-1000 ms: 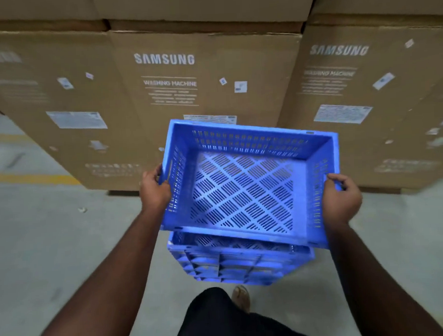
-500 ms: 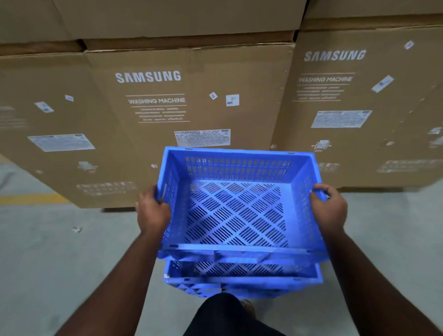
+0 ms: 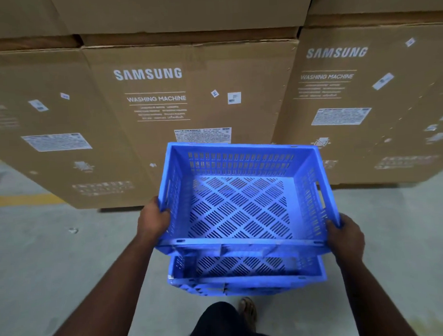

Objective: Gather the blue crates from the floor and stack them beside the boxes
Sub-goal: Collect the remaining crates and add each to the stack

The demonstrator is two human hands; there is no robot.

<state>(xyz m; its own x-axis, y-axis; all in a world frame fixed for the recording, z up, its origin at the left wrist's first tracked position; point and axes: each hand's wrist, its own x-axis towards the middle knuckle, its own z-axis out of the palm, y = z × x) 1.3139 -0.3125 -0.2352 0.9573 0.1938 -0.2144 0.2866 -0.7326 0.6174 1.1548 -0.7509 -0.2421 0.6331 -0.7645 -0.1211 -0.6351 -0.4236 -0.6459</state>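
Left hand [image 3: 153, 219] and right hand [image 3: 345, 236] grip opposite short sides of upper blue crate [image 3: 239, 200], held level above lower crate [image 3: 245, 271] on floor, just before washing-machine boxes [image 3: 161, 99]; long axis crosswise, target directly beneath.

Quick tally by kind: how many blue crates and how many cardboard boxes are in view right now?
Blue crates: 2, the held crate gripped by the left hand and right hand, above the lower crate.
Cardboard boxes, bottom row: 3, left box, middle box, right box; upper ones cropped.
Total: 5.
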